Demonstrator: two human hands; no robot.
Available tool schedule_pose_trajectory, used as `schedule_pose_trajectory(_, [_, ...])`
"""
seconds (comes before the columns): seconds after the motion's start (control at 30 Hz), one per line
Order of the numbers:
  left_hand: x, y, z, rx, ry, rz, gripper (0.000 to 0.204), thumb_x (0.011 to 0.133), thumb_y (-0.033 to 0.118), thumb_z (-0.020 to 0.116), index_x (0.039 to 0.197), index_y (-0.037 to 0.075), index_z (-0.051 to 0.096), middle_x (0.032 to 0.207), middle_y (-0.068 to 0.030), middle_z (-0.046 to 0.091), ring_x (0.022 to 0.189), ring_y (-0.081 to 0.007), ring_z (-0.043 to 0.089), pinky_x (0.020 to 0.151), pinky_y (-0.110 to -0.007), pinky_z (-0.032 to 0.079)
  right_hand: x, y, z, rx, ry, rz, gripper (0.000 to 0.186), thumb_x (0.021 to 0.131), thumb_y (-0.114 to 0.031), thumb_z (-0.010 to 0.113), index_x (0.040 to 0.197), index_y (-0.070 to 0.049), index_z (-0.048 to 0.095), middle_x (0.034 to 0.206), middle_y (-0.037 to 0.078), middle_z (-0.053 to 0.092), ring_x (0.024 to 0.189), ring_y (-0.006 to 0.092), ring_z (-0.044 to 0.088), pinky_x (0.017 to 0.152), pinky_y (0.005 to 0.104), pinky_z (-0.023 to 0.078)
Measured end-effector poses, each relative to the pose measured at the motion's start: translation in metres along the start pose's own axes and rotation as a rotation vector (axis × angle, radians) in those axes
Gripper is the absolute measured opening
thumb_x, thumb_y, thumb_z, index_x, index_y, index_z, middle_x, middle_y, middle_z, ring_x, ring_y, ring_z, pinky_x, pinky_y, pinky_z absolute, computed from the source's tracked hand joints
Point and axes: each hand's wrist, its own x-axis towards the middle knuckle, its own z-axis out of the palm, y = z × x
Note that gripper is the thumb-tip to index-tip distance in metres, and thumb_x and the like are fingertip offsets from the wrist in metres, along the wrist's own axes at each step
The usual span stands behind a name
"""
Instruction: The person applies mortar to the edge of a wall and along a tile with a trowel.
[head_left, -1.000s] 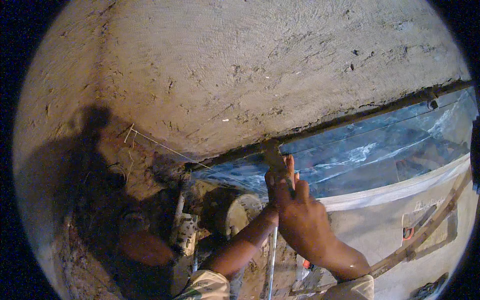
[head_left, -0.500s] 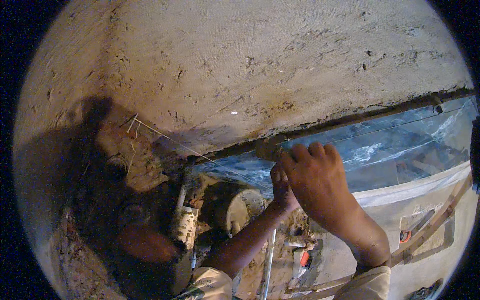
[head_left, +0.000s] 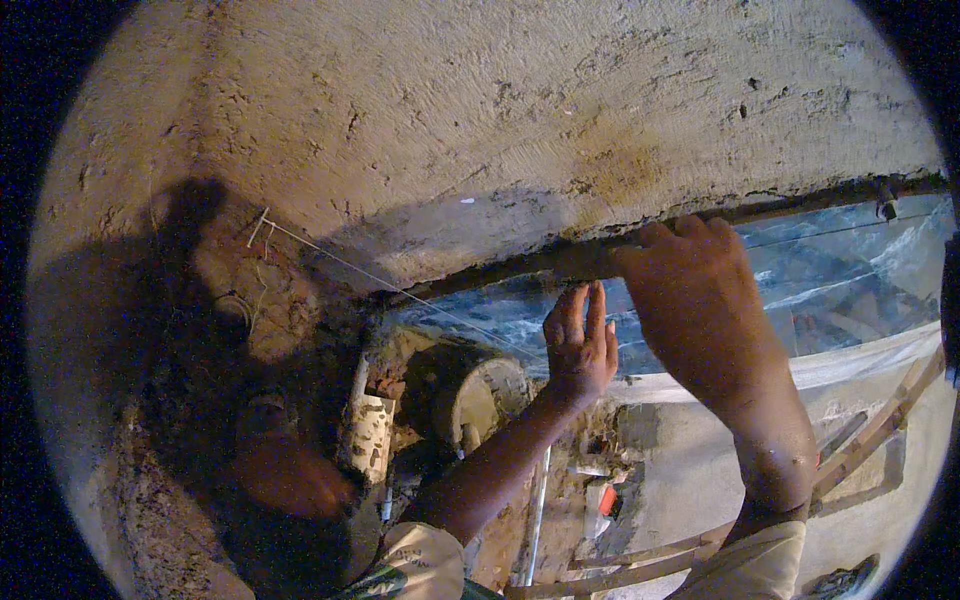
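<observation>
Dark flat piece (head_left: 588, 262): at seam between rough wall (head_left: 480, 110) and glossy blue panel (head_left: 850, 265). Right hand (head_left: 695, 300) appears clasped around right end; left hand (head_left: 582, 362) unclenched, fingertips near lower edge. Probably stiff, light; grip by end, clear of seam.

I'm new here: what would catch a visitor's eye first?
Probably the glossy blue, white-streaked surface right of centre, below the rough wall. Before it, the left hand has fingers extended, while the right hand curls near the dark strip above. A large shadow darkens the left side.
</observation>
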Motion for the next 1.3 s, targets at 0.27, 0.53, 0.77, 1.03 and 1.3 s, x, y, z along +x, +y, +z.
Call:
schedule_pose_trajectory(0.27, [0.003, -0.003, -0.002, 0.073, -0.079, 0.032, 0.065, 0.083, 0.017, 0.065, 0.140, -0.004, 0.044, 0.141, -0.0241, 0.041, 0.127, -0.0386, 0.040, 0.104, -0.051, 0.031, -0.015, 0.023, -0.001, 0.122, -0.016, 0.033, 0.021, 0.078, -0.006, 0.063, 0.098, -0.010, 0.070, 0.083, 0.012, 0.064, 0.086, 0.0314, 0.063, 0.077, 0.0442, 0.048])
schedule_pose_trajectory(0.53, [0.000, 0.000, 0.000, 0.104, -0.057, 0.018, 0.059, 0.080, 0.012, 0.066, 0.134, -0.005, 0.050, 0.137, -0.0226, 0.043, 0.125, -0.0390, 0.043, 0.103, -0.049, 0.034, -0.035, 0.014, -0.017, 0.075, 0.006, 0.042, 0.025, 0.082, -0.015, 0.066, 0.106, -0.016, 0.069, 0.083, 0.009, 0.063, 0.083, 0.0302, 0.062, 0.076, 0.0432, 0.048])
schedule_pose_trajectory(0.77, [-0.018, -0.026, 0.024, -0.230, -0.336, -0.277, 0.052, 0.080, 0.012, 0.066, 0.127, -0.005, 0.053, 0.137, -0.0247, 0.042, 0.125, -0.0409, 0.042, 0.102, -0.049, 0.034, 0.003, -0.007, 0.022, 0.177, -0.006, -0.061, 0.029, 0.077, -0.013, 0.065, 0.105, -0.019, 0.070, 0.084, 0.007, 0.065, 0.083, 0.0294, 0.064, 0.076, 0.0419, 0.049])
schedule_pose_trajectory(1.03, [-0.004, -0.011, 0.006, -0.091, -0.138, -0.045, 0.057, 0.081, 0.013, 0.064, 0.134, -0.005, 0.049, 0.138, -0.0233, 0.042, 0.125, -0.0388, 0.043, 0.103, -0.049, 0.034, 0.014, -0.003, 0.023, 0.095, -0.128, -0.015, 0.028, 0.075, -0.012, 0.064, 0.101, -0.019, 0.071, 0.085, 0.009, 0.066, 0.084, 0.0292, 0.065, 0.074, 0.0408, 0.049])
schedule_pose_trajectory(1.3, [0.003, -0.002, -0.006, 0.129, -0.069, 0.067, 0.064, 0.081, 0.017, 0.069, 0.136, -0.005, 0.047, 0.138, -0.0242, 0.043, 0.125, -0.0389, 0.042, 0.103, -0.049, 0.033, -0.013, 0.024, 0.001, 0.056, -0.058, 0.032, 0.030, 0.079, -0.004, 0.060, 0.104, -0.016, 0.071, 0.085, 0.012, 0.065, 0.084, 0.0324, 0.063, 0.075, 0.0440, 0.049])
